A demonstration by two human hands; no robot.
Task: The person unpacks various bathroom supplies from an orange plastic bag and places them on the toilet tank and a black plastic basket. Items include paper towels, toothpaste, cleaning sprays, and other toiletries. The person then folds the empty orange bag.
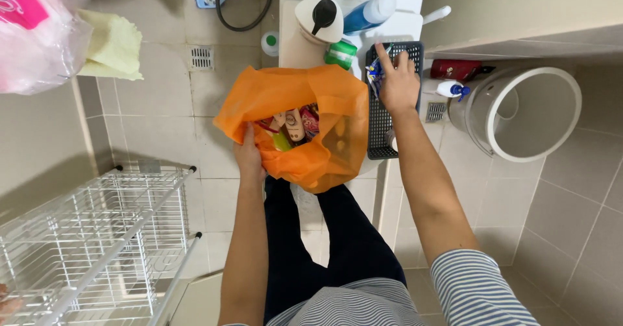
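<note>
My left hand (249,152) grips the near rim of an orange bag (328,115), holding it open. Inside lie several small toiletry items (293,126), tubes and packets. My right hand (397,82) reaches into a dark plastic basket (378,131) just right of the bag, fingers closed around a small blue and white item (373,73). The basket rests on a white toilet lid, mostly hidden by the bag.
A white wire rack (97,235) stands at lower left. A round white bin (525,112) sits on the tiled floor at right, with a red bottle (456,70) beside it. Pump and spray bottles (350,17) stand behind the bag. A yellow cloth (113,47) hangs upper left.
</note>
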